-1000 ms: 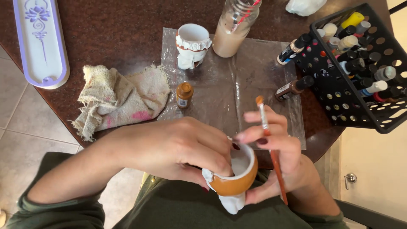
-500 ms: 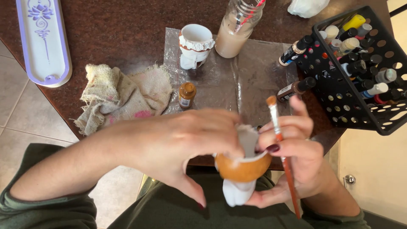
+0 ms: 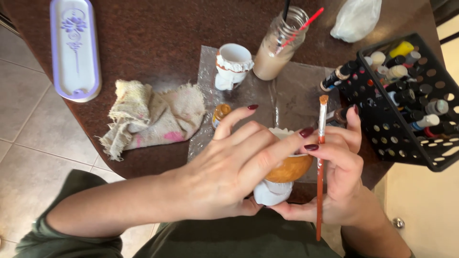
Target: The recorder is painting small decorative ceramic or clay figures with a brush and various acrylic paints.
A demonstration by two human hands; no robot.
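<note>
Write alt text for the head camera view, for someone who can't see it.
Two hands hold a small orange-and-white pot over a brown table; the right also holds a brush. Beyond lie a rag, a jar and a black basket of paints.

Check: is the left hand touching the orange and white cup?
Touching. The head view shows the left hand draped over the cup, fingers lying across its rim and side with no gap, while the right hand holds the paintbrush.
</note>
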